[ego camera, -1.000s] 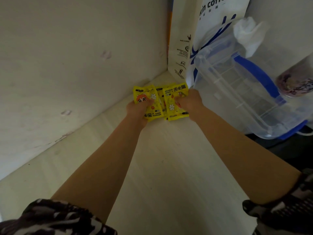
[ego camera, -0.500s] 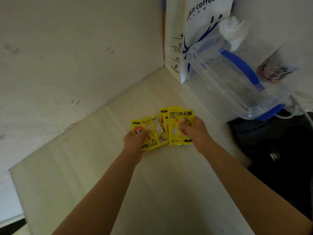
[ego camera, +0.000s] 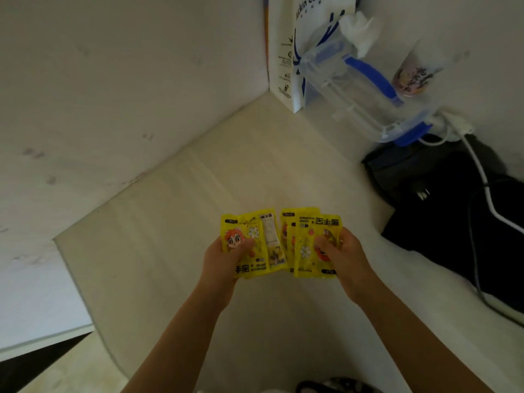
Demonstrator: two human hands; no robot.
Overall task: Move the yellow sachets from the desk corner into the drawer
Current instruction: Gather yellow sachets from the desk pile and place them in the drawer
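Home desk nook: pale wood surface (ego camera: 226, 171) in a wall corner, coffee-shop paper bag (ego camera: 286, 52), plastic storage box (ego camera: 354, 89), black bag (ego camera: 442, 211).

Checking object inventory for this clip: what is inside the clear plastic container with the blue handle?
Through the clear plastic container only its moulded ribs show; no contents are visible. White crumpled tissue pokes up at its top edge. Its far side is too blurred to judge.

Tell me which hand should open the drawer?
Neither stands out: the left hand and right hand each hold flat yellow plastic hand-warmer sachets, and no drawer is visible.
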